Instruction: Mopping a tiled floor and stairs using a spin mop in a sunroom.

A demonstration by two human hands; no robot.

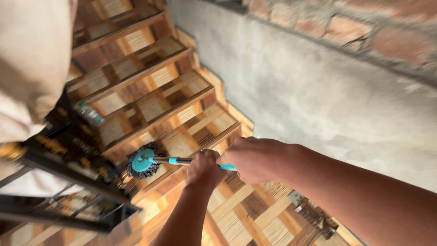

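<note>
A mop with a round turquoise head (142, 161) and dark fringed strands rests on a tiled stair step (191, 132). Its metal handle (182, 161) with turquoise grips runs to the right into both hands. My left hand (203, 169) is closed around the handle, nearer the mop head. My right hand (248, 159) grips the handle just behind it, hiding the rest of the shaft. The picture is tilted and slightly blurred.
Orange-brown tiled stairs (136, 86) climb toward the upper left. A grey plastered wall (318, 91) with bare brick above runs along the right. A black metal railing (68, 173) with gold ornaments borders the left, with a plastic bottle (89, 115) near it and pale cloth (27, 64).
</note>
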